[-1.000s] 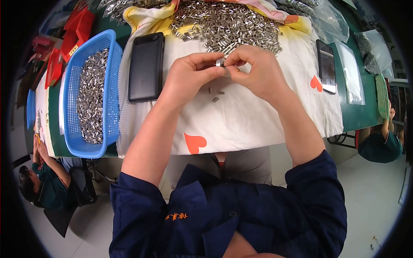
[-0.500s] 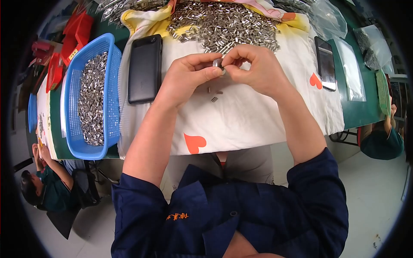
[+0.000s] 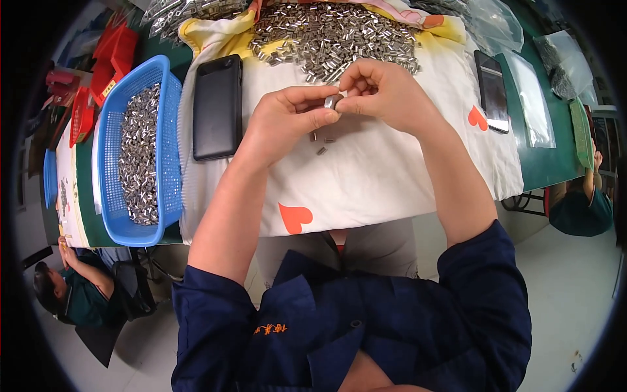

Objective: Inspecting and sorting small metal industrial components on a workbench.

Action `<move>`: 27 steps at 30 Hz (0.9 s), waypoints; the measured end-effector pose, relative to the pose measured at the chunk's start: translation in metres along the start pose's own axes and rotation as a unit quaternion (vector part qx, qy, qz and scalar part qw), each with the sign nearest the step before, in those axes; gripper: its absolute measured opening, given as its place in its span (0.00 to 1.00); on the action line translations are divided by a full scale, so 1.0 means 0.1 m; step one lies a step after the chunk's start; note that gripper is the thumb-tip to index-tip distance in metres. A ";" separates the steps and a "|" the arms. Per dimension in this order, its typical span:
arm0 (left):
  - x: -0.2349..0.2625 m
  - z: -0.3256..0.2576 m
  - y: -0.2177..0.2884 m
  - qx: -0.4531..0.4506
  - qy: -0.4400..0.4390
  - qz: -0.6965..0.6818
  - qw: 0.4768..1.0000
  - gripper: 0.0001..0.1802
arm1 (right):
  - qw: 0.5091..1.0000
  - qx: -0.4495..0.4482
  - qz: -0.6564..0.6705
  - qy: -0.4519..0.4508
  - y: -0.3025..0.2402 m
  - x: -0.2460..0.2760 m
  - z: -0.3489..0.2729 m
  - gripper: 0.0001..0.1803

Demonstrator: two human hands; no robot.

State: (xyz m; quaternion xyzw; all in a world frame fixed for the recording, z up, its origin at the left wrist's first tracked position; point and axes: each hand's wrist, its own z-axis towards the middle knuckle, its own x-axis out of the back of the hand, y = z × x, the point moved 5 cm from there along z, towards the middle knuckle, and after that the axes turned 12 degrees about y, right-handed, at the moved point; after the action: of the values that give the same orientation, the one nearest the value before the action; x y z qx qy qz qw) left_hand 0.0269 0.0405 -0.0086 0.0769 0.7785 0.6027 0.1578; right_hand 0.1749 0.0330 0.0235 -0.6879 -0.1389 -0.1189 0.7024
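Note:
Over the white cloth, my left hand (image 3: 279,123) is closed, with thumb and fingers gripping a small round shiny metal piece (image 3: 332,102). My right hand (image 3: 386,98) is beside it, its fingers curled and its thumb tip at the piece's edge. Anything small between those right fingers is too hidden to make out. Below the hands, a few loose small metal cylinders (image 3: 321,150) lie on the cloth (image 3: 366,176). Beyond the hands spreads a large heap of the same short metal cylinders (image 3: 333,39).
Left of the cloth stands a blue plastic basket (image 3: 171,144) full of metal cylinders. A black rectangular case (image 3: 217,108) lies between it and my left arm. On the right are a phone (image 3: 491,91) and clear plastic bags (image 3: 530,104). Red bins (image 3: 114,59) stand far left. Other people sit at both sides.
My right index finger has lifted a little from the metal piece, opening a wider gap to the thumb. My left hand still grips the piece. The view has shifted slightly.

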 end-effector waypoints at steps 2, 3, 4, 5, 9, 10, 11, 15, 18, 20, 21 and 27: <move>0.00 0.01 -0.03 0.003 -0.003 0.011 1.000 0.18 | 0.999 -0.028 -0.022 -0.038 0.06 0.00 0.03 0.09; -0.01 0.01 -0.03 0.001 -0.003 0.011 1.000 0.18 | 0.999 -0.026 -0.024 -0.037 0.07 0.02 0.03 0.09; -0.04 -0.01 -0.02 -0.002 -0.012 0.019 1.000 0.18 | 0.999 -0.011 -0.027 -0.032 0.06 0.05 0.03 0.09; -0.07 -0.03 -0.01 -0.004 -0.021 0.026 0.999 0.18 | 0.999 0.005 -0.031 -0.026 0.05 0.08 0.04 0.10; -0.15 -0.13 -0.01 0.036 -0.077 0.110 0.990 0.16 | 0.994 0.040 0.006 0.102 0.06 0.17 0.11 0.10; -0.16 -0.13 -0.04 0.020 -0.080 0.117 0.990 0.16 | 0.990 0.079 -0.080 0.080 0.01 0.06 0.11 0.09; -0.15 -0.13 -0.04 0.018 -0.078 0.116 0.990 0.16 | 0.978 0.117 -0.165 0.057 -0.03 -0.05 0.13 0.09; -0.17 -0.13 -0.03 -0.014 -0.134 0.111 0.985 0.16 | 0.878 0.335 -0.337 0.052 -0.16 -0.34 0.32 0.08; -0.16 -0.12 -0.03 -0.030 -0.153 0.105 0.982 0.17 | 0.869 0.330 -0.368 0.035 -0.11 -0.37 0.34 0.06; -0.15 -0.12 -0.04 -0.030 -0.152 0.109 0.982 0.17 | 0.856 0.335 -0.392 0.034 -0.11 -0.39 0.30 0.06; -0.15 -0.11 -0.04 -0.040 -0.151 0.100 0.983 0.16 | 0.865 0.312 -0.392 0.043 -0.10 -0.37 0.29 0.06; -0.15 -0.09 -0.03 -0.015 -0.143 0.080 0.986 0.15 | 0.903 0.232 -0.357 0.064 -0.03 -0.26 0.28 0.06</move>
State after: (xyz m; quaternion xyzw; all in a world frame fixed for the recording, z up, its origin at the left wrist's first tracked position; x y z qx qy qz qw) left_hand 0.0379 0.0271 -0.0075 0.2215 0.7305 0.6075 0.2197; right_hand 0.1492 0.0605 0.0174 -0.4011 -0.3537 -0.3696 0.7599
